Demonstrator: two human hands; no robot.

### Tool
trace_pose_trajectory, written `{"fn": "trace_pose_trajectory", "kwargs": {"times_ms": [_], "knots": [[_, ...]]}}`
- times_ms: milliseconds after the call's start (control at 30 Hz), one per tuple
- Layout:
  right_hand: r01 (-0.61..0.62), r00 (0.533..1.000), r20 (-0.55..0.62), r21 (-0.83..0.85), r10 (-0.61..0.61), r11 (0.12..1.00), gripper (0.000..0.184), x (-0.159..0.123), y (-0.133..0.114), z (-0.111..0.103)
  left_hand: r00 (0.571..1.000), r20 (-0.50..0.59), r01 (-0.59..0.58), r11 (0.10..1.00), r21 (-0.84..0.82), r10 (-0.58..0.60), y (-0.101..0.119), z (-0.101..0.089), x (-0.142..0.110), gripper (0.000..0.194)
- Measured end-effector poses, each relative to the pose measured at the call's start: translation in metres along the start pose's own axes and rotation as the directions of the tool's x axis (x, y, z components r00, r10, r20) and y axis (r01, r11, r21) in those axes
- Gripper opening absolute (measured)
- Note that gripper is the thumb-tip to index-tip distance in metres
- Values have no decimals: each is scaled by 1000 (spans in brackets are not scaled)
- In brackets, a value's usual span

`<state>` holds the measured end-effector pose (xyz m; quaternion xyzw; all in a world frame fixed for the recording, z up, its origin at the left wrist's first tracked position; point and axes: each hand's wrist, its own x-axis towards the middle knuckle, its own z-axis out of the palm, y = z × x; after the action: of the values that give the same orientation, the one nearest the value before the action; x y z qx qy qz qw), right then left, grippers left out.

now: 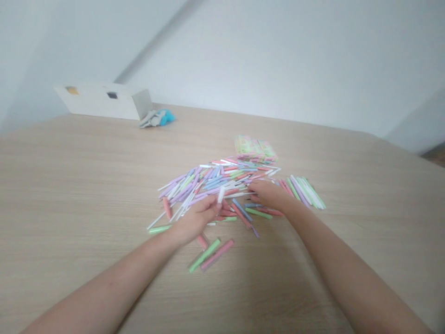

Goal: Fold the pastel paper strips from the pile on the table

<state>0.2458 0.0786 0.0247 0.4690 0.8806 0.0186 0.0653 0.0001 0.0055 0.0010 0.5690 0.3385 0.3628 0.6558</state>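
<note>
A loose heap of thin pastel sticks [212,183], perhaps paper straws, in lilac, pink, green, blue and white, lies on the wooden table [69,195]. My left hand [196,219] is at the heap's near edge, its fingertips pinching a white stick [220,195] that stands up at an angle. My right hand [269,195] lies palm down on the heap's right part, with its fingers over several sticks. Whether it grips any is hidden. A green stick [205,255] and a pink stick [217,255] lie apart, just below my hands.
A roughly aligned bunch of sticks [304,192] lies to the right of the heap. Beyond it stands a stack of green-and-pink packets [255,148]. A white box [100,99] and a grey-and-blue bundle [156,118] sit at the far table edge, against a white wall [278,60].
</note>
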Motion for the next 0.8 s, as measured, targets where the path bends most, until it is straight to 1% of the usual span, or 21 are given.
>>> {"fn": "trace_pose_trajectory", "kwargs": {"times_ms": [167, 333, 400, 467, 533, 600, 733, 800], "knots": [[4, 1000, -30, 16, -4, 1000, 17, -5, 1, -4, 1000, 19, -6, 1000, -7, 6, -2, -1, 0, 30], [-7, 996, -94, 35, 10, 999, 21, -20, 6, -11, 1000, 17, -3, 1000, 8, 3, -2, -1, -1, 29], [-45, 989, -139, 51, 52, 998, 20, -28, 6, -13, 1000, 18, 2, 1000, 11, -2, -2, -1, -1, 28], [-126, 975, -175, 84, 139, 988, 20, -35, 5, -16, 1000, 22, 3, 1000, 12, -3, -1, 0, -1, 28], [-209, 953, -192, 133, 232, 969, 20, -41, 1, -19, 1000, 23, 10, 1000, 9, -10, -1, 0, -1, 27], [-258, 938, -190, 180, 291, 949, 19, -46, -5, -22, 1000, 11, 16, 1000, 3, -16, -3, 0, 0, 27], [-298, 925, -165, 244, 342, 923, 19, -51, -16, -32, 1000, -5, 13, 1000, -12, -13, -6, -1, 1, 27], [-296, 931, -131, 275, 340, 915, 20, -52, -20, -35, 1000, 2, 16, 1000, -16, -16, -6, -2, 1, 28]]}}
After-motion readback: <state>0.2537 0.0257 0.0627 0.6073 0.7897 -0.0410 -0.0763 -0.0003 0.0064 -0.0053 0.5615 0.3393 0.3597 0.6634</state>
